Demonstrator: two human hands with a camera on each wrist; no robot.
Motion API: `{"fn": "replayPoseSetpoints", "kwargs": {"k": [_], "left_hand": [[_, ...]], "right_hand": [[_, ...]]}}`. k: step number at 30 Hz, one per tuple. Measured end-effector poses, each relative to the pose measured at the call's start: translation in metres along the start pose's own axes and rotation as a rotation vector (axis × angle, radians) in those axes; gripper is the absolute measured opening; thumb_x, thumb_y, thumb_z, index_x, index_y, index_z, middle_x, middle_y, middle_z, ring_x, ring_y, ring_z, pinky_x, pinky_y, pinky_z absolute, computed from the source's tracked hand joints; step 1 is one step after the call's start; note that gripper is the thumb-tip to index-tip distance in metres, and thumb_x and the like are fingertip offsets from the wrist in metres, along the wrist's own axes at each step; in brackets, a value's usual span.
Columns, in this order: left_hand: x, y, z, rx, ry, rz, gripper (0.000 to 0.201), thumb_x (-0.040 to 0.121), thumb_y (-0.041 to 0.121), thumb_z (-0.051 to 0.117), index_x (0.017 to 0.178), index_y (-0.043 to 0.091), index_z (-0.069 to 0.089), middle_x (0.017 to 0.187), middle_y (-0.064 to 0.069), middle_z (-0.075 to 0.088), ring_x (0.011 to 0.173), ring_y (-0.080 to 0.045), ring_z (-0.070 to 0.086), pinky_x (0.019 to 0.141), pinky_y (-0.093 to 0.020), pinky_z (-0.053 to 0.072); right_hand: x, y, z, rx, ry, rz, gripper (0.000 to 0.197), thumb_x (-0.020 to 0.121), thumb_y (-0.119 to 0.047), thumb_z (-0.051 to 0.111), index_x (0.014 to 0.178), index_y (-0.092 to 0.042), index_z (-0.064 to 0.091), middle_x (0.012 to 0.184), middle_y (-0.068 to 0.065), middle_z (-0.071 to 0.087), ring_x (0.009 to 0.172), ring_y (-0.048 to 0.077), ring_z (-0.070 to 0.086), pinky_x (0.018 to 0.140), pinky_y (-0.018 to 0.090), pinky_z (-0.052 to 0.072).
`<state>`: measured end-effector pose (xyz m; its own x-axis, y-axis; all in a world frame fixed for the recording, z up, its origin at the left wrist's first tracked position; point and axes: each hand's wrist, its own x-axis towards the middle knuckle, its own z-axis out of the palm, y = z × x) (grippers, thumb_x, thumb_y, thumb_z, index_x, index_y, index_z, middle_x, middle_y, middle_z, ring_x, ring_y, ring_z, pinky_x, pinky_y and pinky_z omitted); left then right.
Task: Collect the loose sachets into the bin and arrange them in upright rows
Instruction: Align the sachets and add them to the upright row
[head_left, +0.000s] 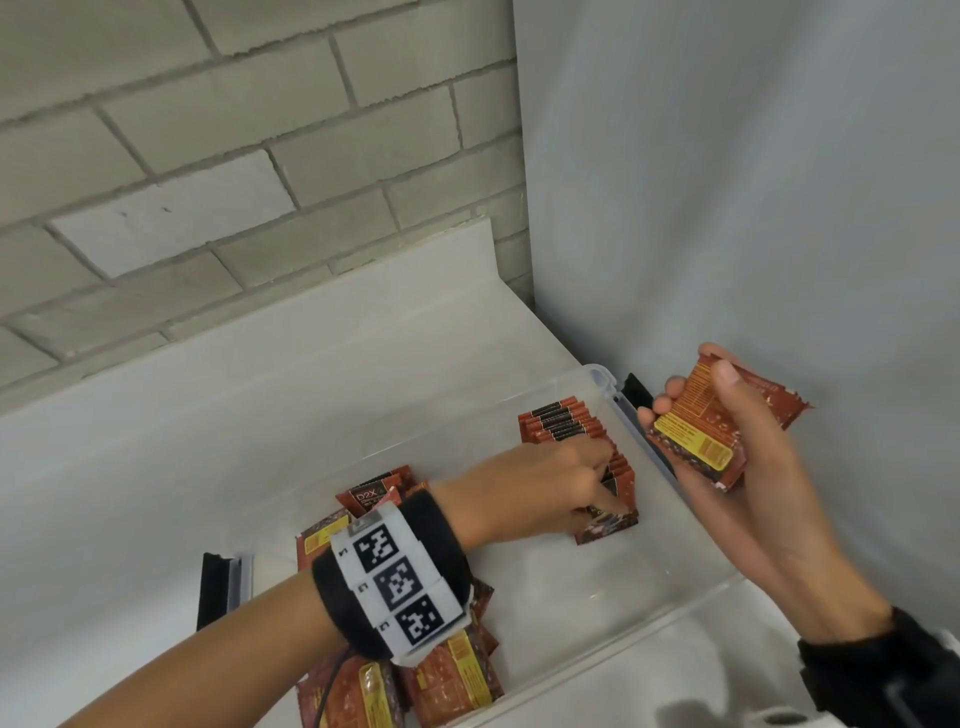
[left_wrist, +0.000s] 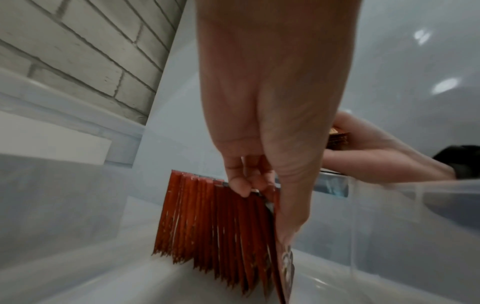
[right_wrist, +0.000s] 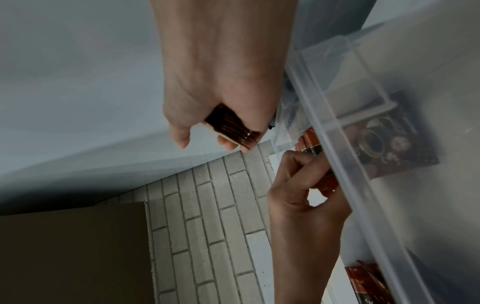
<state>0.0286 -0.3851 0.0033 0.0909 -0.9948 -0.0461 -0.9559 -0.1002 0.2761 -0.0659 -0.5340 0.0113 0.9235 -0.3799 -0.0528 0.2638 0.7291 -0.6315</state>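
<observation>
A clear plastic bin (head_left: 623, 642) stands on a white counter. In its far right corner stands an upright row of red sachets (head_left: 563, 423), also seen in the left wrist view (left_wrist: 197, 216). My left hand (head_left: 608, 483) reaches into the bin. Its fingers (left_wrist: 242, 188) curl over the tops of the row's near sachets and its thumb presses the front face. My right hand (head_left: 696, 400) hovers just outside the bin's right rim (right_wrist: 363, 195), gripping a stack of sachets (head_left: 696, 436) (right_wrist: 228, 125). A loose pile of sachets (head_left: 447, 675) lies in the bin's near left part.
A brick wall runs behind the counter and a plain grey wall (head_left: 753, 208) stands close on the right. Black latch handles sit at the bin's left end (head_left: 221, 587) and right end (head_left: 636, 389). The bin floor (head_left: 571, 597) between pile and row is bare.
</observation>
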Motion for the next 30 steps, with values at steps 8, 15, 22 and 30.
{"fn": "replayPoseSetpoints", "kwargs": {"k": [8,15,22,30], "left_hand": [[0.001,-0.001,0.013,0.121,0.083,0.016,0.027,0.082,0.020,0.070,0.109,0.018,0.073,0.092,-0.007,0.050,0.090,-0.023,0.043,0.066,-0.035,0.044],[0.001,0.002,0.014,0.129,0.071,-0.015,0.028,0.083,0.032,0.067,0.108,0.022,0.073,0.095,-0.005,0.042,0.093,-0.019,0.031,0.069,-0.032,0.035],[-0.005,-0.003,-0.003,0.031,0.057,-0.057,0.035,0.089,0.032,0.049,0.120,0.025,0.065,0.115,-0.012,0.048,0.102,-0.027,0.038,0.082,-0.041,0.039],[-0.011,-0.003,-0.042,-0.398,0.413,-0.328,0.026,0.102,0.016,0.039,0.120,0.010,0.056,0.105,0.001,0.057,0.093,-0.003,0.052,0.082,-0.017,0.040]], "right_hand": [[-0.002,-0.002,0.006,0.026,0.033,0.033,0.045,0.069,-0.035,0.078,0.105,-0.017,0.059,0.084,0.007,0.062,0.078,0.018,0.064,0.082,0.034,0.056],[-0.007,-0.008,0.010,0.043,0.025,0.125,0.047,0.072,-0.015,0.049,0.119,-0.010,0.054,0.082,0.013,0.067,0.074,0.023,0.067,0.085,0.039,0.056],[-0.004,-0.005,0.011,-0.045,-0.030,0.139,0.041,0.078,-0.011,0.049,0.118,-0.012,0.056,0.103,0.022,0.070,0.093,0.033,0.070,0.073,0.034,0.059],[-0.003,-0.003,0.008,-0.198,-0.022,0.111,0.039,0.081,-0.011,0.056,0.119,-0.015,0.058,0.108,0.013,0.071,0.097,0.027,0.069,0.081,0.034,0.058]]}}
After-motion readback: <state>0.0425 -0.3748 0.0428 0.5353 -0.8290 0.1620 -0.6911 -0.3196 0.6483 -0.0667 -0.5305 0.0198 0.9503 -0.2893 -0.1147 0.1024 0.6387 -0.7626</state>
